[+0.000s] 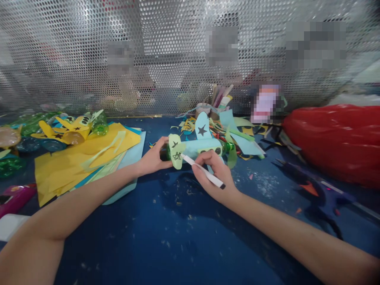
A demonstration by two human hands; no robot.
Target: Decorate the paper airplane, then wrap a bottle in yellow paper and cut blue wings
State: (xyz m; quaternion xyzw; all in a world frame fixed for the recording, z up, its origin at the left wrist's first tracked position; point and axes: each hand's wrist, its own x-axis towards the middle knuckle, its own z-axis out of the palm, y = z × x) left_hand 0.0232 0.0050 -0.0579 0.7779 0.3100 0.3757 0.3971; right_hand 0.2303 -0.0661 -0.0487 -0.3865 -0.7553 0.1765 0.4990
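A toy plane (204,145) made from a green plastic bottle wrapped in light blue paper lies on the blue table (178,229). It has pale green tail fins marked with stars. My left hand (154,158) grips its tail end, fingers closed round it. My right hand (215,174) is closed on a white marker pen (203,171), its tip touching the star outline on the green tail fin (176,152).
Yellow and blue paper sheets (89,158) lie at the left, with a yellow bottle plane (71,128) behind them. Paper scraps and a cup of sticks (218,101) sit at the back. A red plastic bag (335,138) fills the right. A perforated metal screen (178,51) stands behind.
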